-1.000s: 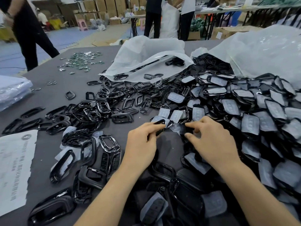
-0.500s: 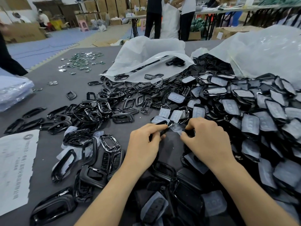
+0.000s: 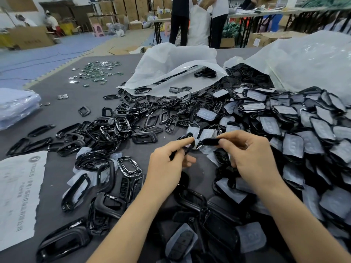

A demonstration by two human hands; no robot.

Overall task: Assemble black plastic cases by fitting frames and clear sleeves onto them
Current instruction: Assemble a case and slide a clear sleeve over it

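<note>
At centre of the grey counter (image 3: 62, 114), just above its surface, a thin black frame (image 3: 187, 144) is pinched btwn thumb and forefinger of the left hand (image 3: 167, 168); the other fingers are curled underneath. Just to its right, a small black part, prob. a case (image 3: 209, 142), is pinched at one end by thumb and forefinger of the right hand (image 3: 254, 160). Frame and case are held tip to tip. Whether they actually touch cannot be told.

Both forearms are brought in from the bottom edge, w/ wrists roughly level, backs of hands up and hands close together.

Handling, as judged: both parts look very light. They are glossy moulded plastic, so prob. slippery under dry fingertips. The frame is an open loop w/ thin rails and is likely to flex or crack if squeezed across its middle. It is best held by the rim near a corner, fingertips only, w/ the opening left free so the case can be pressed in. The case looks stiffer and can be gripped by its sides.

Loose frames (image 3: 117, 128) are heaped on the counter to the left. Cases in clear sleeves (image 3: 288, 133) are piled to the right; the sleeves look soft and filmy, easily creased. White bags (image 3: 171, 67) are slumped behind, and a printed sheet (image 3: 19, 196) lies at far left.
</note>
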